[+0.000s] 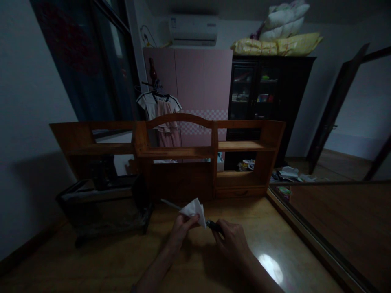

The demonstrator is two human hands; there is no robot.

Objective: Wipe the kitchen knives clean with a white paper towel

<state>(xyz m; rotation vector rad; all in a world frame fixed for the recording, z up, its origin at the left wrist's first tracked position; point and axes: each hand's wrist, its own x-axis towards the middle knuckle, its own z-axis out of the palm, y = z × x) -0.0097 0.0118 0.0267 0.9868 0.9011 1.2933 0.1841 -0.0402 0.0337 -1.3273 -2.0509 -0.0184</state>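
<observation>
My left hand [182, 227] is closed on a folded white tissue [193, 208], with the thumb pressed on top. A thin grey shaft [171, 204] comes out of the tissue on the left, pointing away to the far left. My right hand [230, 236] grips the black handle [216, 226] of what looks like a screwdriver. Bright metal shows where the handle meets the tissue. The tissue covers the middle of the shaft. Both hands are held above the wooden tabletop [171, 260].
A wooden shelf unit [180, 152] stands along the back of the table. To the left is a dark glass tank [106, 207]. A raised ledge [305, 240] runs along the right side. A bright reflection lies on the tabletop near my right forearm.
</observation>
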